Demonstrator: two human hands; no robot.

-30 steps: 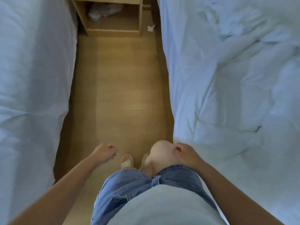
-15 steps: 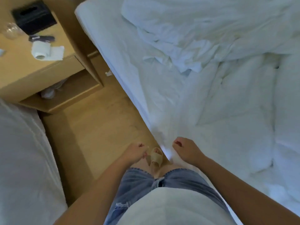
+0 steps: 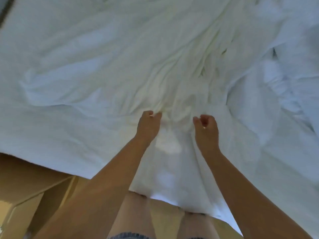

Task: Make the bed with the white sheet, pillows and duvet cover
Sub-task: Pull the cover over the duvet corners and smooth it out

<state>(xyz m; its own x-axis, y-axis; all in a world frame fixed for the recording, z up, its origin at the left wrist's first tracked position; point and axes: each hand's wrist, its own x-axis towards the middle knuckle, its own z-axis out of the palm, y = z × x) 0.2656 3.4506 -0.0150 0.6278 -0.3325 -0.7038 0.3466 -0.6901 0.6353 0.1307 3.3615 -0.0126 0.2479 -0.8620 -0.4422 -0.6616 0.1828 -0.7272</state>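
Reaching forward over the bed (image 3: 51, 135), two bare arms stretch side by side above one rumpled white sheet (image 3: 107, 54). The left hand (image 3: 149, 125) has its fingers (image 3: 158, 115) curled into a bunched ridge of the cloth, pinching it. The right hand (image 3: 207, 128) sits just beside, a little apart from the left, its fingers (image 3: 204, 118) curled inward; whether they hold any cloth I cannot tell. Folds radiate away from both hands toward the far side. The sheet covers nearly the whole view, and its near edge runs slanting from the left side down to the person's two bare knees (image 3: 136, 213), where it hangs against them. To the right a thicker, puffier white mass, likely the duvet (image 3: 283, 80), lies heaped on the bed. Beyond the near edge, at lower left, a strip of wooden floor (image 3: 25, 178) is open, with pale wooden furniture (image 3: 19, 213) at the corner.
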